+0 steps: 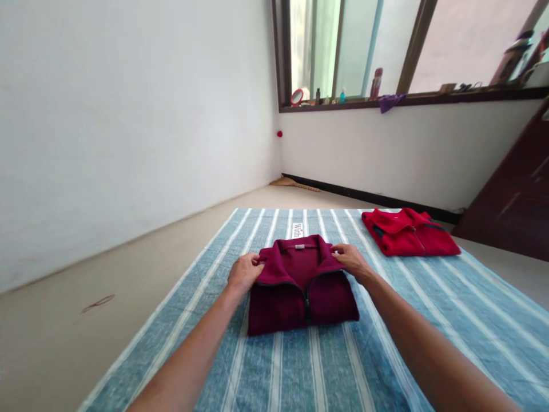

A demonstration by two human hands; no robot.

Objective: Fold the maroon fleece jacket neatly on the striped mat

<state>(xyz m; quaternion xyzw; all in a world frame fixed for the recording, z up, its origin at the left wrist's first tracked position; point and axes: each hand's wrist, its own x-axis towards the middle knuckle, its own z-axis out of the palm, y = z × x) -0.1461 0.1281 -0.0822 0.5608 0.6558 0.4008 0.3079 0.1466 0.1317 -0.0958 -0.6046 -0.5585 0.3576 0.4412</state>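
both hands, left hand point(244, 273) and right hand point(352, 260), pinch the maroon jacket point(300, 286) collar; red jacket point(407, 232) lies well apart.

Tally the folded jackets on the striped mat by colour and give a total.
Maroon jacket, held at the collar by the left hand and right hand: 1
Red jacket, lying apart to the right: 1
Total on the striped mat: 2
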